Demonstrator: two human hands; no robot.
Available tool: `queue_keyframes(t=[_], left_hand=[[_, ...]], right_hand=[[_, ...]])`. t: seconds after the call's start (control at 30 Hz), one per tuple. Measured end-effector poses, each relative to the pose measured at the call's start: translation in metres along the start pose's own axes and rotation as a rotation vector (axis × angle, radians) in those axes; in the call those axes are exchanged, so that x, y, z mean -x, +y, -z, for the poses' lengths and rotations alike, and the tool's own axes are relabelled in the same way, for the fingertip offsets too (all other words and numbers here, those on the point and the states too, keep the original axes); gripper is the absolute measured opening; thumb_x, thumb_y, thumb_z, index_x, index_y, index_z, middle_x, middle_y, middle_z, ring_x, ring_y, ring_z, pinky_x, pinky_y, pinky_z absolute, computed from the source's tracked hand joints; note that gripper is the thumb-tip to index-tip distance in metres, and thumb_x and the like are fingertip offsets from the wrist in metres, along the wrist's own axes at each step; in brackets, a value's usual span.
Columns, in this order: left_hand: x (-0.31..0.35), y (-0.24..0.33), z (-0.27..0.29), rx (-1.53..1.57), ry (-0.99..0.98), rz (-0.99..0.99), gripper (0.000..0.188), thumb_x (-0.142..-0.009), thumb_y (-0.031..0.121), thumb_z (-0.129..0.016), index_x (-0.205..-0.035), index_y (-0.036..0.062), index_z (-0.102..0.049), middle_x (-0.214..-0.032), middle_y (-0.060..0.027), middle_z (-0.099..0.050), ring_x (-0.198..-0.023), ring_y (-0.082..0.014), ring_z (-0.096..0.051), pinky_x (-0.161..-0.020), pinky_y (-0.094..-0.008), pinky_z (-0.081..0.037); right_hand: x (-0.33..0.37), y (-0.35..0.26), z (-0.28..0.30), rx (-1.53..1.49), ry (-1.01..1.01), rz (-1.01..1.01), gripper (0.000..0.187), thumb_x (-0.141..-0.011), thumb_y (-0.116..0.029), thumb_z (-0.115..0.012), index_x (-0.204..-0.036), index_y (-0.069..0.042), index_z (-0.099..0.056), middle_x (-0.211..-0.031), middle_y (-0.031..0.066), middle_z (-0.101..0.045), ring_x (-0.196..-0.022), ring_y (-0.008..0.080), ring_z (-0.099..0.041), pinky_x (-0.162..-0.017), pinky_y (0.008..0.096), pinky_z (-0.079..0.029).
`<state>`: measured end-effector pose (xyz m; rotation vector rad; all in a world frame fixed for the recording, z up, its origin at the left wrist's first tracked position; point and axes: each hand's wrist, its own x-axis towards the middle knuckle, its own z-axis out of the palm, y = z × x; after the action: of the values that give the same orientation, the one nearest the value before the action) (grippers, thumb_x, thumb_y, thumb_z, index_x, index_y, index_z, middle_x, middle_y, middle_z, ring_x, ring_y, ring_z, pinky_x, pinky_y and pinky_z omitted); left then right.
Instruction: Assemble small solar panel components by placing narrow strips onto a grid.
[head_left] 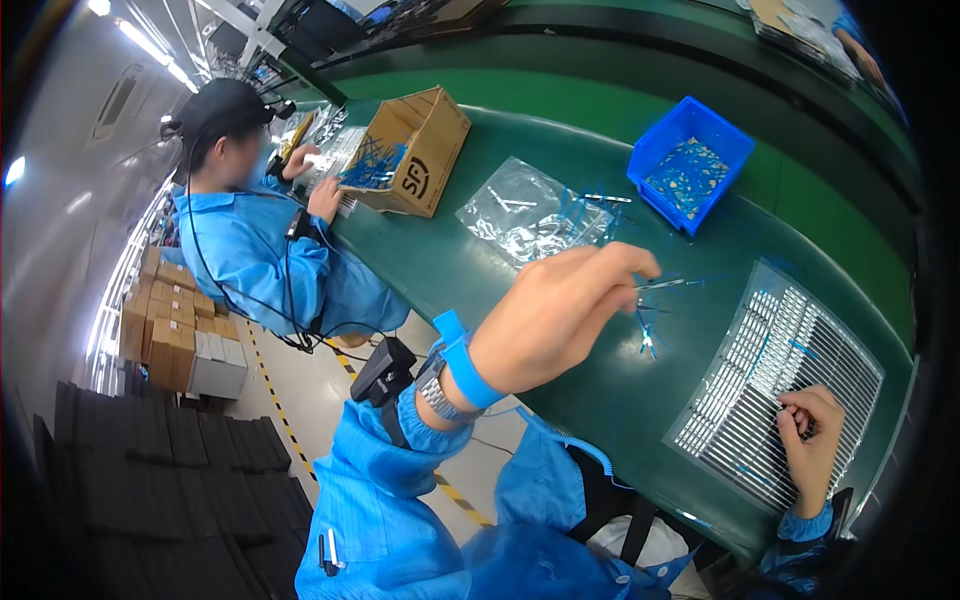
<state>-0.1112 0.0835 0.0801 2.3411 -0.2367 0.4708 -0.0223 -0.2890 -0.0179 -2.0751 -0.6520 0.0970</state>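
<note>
My left hand [560,315] is raised over the green table, with thumb and fingers drawn together in a pinch. Thin silvery and blue slivers [662,286] show at its fingertips. Whether they are held or lie on the table behind, I cannot tell. A small silvery piece with blue bits [648,342] is just below. My right hand [815,435] rests with curled fingers on a clear sheet [765,375] bearing rows of narrow silvery strips. Its fingertips press together at the strips; anything between them is hidden. A few blue slivers lie across the sheet.
Beyond my left hand lie a clear plastic bag [530,205] and loose blue slivers. A blue bin [690,165] holding small scraps stands at the back. At left, a co-worker [250,220] in blue works beside a cardboard box [425,150] of blue strips. A coiled blue cord [575,440] crosses the table's near edge.
</note>
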Motion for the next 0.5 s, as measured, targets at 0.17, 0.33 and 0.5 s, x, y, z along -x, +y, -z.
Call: queue_keyframes(t=[0.17,0.33,0.5], left_hand=[[-0.007,0.002,0.000,-0.012,-0.057,-0.101,0.017,-0.091,-0.002,-0.067,-0.107,0.0042,-0.066,-0.094,-0.0103,-0.071,-0.080,-0.0289,-0.069,-0.072,-0.0384,-0.054],[-0.022,0.011,-0.015,-0.048,-0.042,-0.231,0.012,-0.091,0.004,-0.069,-0.101,0.0076,-0.065,-0.086,-0.0077,-0.067,-0.079,-0.0293,-0.066,-0.071,-0.0400,-0.051],[-0.047,0.034,-0.044,0.025,-0.028,-0.370,0.009,-0.091,0.011,-0.070,-0.095,0.0083,-0.063,-0.077,-0.0069,-0.060,-0.075,-0.0280,-0.061,-0.067,-0.0409,-0.046]], right_hand=[[-0.001,0.001,0.001,-0.029,-0.002,-0.019,0.015,-0.080,0.000,-0.074,-0.095,0.002,-0.074,-0.081,0.0053,-0.060,-0.065,0.0092,-0.046,-0.058,0.0251,-0.035],[-0.007,0.005,0.005,-0.071,-0.005,-0.035,0.013,-0.084,0.000,-0.074,-0.096,0.002,-0.074,-0.083,0.0049,-0.060,-0.067,0.0076,-0.047,-0.059,0.0240,-0.035],[-0.005,0.004,0.020,-0.359,0.000,-0.162,0.009,-0.089,0.001,-0.073,-0.098,0.004,-0.074,-0.088,0.0057,-0.063,-0.075,0.0096,-0.060,-0.068,0.0232,-0.048]])
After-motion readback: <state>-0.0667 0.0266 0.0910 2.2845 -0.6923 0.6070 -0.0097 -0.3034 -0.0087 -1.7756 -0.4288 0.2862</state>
